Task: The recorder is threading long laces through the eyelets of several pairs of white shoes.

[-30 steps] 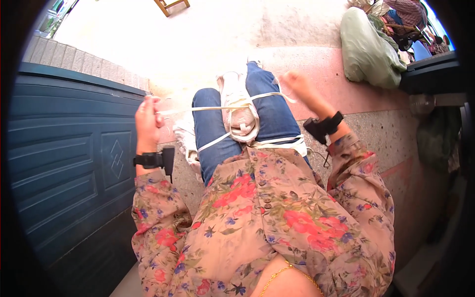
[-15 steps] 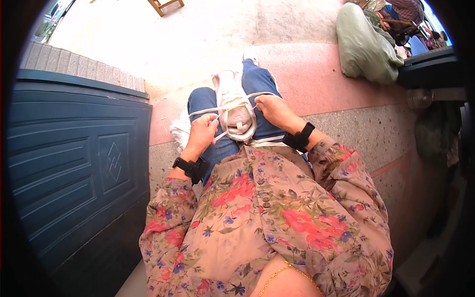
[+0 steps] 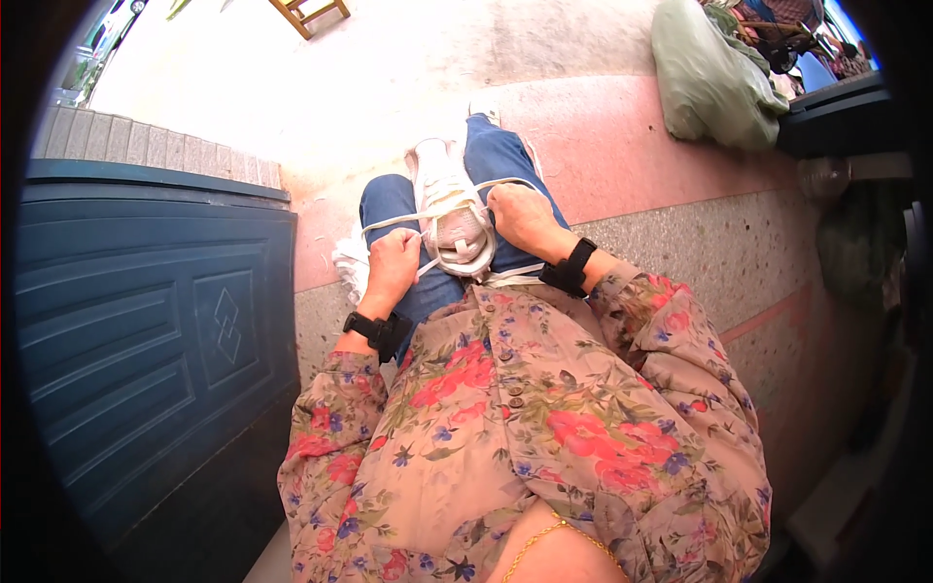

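Note:
A pale sneaker (image 3: 461,235) rests between my thighs, its heel opening nearer me and its toe pointing away. White shoelaces (image 3: 445,208) cross over its tongue and stretch out to both sides. On the left of the shoe, my left hand (image 3: 395,262) is closed, pinching a shoelace whose tail hangs below the fingers. My right hand (image 3: 525,220) is closed on a shoelace at the shoe's right side, with a loop of lace arching over my right thigh. Jeans (image 3: 389,199) cover my legs under both hands.
Beside my left thigh lies a bundle of white strands (image 3: 352,264). A blue panelled door (image 3: 146,321) stands at the left. At the far right is a full pale green sack (image 3: 705,78) next to a cluttered pile. A wooden stool (image 3: 309,14) shows at the top edge.
The view has shifted slightly. My right hand sits a little closer to the shoe; both hands keep their hold on the laces.

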Tool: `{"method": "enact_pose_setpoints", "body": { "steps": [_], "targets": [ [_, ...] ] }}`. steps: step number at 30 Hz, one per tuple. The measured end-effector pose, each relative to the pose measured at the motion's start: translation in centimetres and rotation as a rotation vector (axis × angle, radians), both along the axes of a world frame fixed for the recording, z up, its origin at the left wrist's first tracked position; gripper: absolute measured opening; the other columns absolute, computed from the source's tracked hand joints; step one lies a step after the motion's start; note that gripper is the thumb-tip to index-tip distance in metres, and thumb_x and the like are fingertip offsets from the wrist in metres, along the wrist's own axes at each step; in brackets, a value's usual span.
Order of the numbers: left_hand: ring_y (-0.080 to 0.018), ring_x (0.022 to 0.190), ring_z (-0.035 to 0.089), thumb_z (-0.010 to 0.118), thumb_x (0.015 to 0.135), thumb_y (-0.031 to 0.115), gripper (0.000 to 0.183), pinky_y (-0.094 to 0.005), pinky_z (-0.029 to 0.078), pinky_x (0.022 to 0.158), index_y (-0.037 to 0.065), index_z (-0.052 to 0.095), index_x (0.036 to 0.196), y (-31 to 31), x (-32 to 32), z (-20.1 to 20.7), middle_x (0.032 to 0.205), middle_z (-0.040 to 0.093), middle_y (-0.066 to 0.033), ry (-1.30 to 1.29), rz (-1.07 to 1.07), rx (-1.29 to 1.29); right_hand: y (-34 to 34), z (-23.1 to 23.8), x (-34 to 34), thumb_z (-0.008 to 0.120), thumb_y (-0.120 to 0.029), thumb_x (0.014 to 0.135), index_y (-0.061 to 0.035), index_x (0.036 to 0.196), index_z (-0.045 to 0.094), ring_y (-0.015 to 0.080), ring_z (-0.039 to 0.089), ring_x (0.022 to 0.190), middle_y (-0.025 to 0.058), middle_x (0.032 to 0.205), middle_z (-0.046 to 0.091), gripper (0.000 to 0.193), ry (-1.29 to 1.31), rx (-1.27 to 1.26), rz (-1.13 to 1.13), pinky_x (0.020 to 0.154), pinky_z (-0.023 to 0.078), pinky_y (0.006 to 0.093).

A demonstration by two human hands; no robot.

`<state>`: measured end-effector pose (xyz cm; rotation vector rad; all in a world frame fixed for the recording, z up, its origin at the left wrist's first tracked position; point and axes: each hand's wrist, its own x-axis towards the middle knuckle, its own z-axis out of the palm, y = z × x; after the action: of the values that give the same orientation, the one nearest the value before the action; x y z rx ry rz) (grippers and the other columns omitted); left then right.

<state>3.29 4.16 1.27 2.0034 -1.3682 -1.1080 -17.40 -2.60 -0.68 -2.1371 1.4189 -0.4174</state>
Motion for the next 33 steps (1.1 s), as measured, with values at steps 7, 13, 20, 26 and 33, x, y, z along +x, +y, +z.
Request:
{"method": "enact_pose_setpoints", "body": {
  "steps": [7,13,20,26,33],
  "targets": [
    [-0.0324,0.062,0.060,0.050,0.080,0.014,0.017,-0.0411,0.048,0.058,0.001,0.060,0.075,-0.5,0.4,-1.2,0.066,0.060,-0.0194,-0.290,-0.170,-0.177,-0.4,-0.6,-0.3,0.051,-0.006,0.070,-0.0018,0.074,0.058,0.0312,0.059,0.077,0.0153,0.076,0.060,0.009,0.130,-0.045,0.201,0.065,0.044,0.0421],
    [-0.0374,0.070,0.058,0.048,0.081,0.013,0.016,-0.0445,0.047,0.063,0.001,0.058,0.077,-1.0,-0.6,-1.2,0.075,0.060,-0.0195,-0.479,-0.269,-0.265,-0.2,-0.4,0.2,0.053,-0.007,0.071,-0.0055,0.082,0.057,0.0225,0.055,0.083,0.0081,0.081,0.058,0.012,0.191,-0.318,0.401,0.071,0.038,0.0365],
    [-0.0322,0.064,0.059,0.051,0.072,0.005,0.004,-0.0395,0.048,0.053,0.002,0.053,0.074,-1.5,-2.7,-0.2,0.070,0.057,-0.0161,-0.731,-0.539,-0.292,0.0,-0.3,0.4,0.053,-0.007,0.070,-0.0061,0.074,0.059,0.0224,0.050,0.086,0.0072,0.082,0.055,0.008,0.136,-0.361,0.320,0.072,0.036,0.0356],
    [-0.0271,0.061,0.061,0.053,0.069,0.005,0.004,-0.0354,0.049,0.050,0.003,0.056,0.072,-2.1,-2.8,0.0,0.068,0.058,-0.0127,-0.807,-0.659,-0.272,0.5,-0.2,0.5,0.052,-0.007,0.068,-0.0066,0.072,0.059,0.0224,0.049,0.085,0.0073,0.082,0.055,0.008,0.119,-0.366,0.262,0.070,0.036,0.0348],
    [-0.0226,0.062,0.063,0.057,0.068,0.008,0.006,-0.0316,0.049,0.051,0.006,0.062,0.068,-3.0,-3.9,-0.1,0.066,0.060,-0.0090,-0.869,-0.816,-0.228,0.4,0.2,0.5,0.053,-0.006,0.066,-0.0068,0.071,0.060,0.0228,0.049,0.086,0.0076,0.082,0.054,0.008,0.173,-0.326,0.297,0.069,0.036,0.0350]
  ]
}}
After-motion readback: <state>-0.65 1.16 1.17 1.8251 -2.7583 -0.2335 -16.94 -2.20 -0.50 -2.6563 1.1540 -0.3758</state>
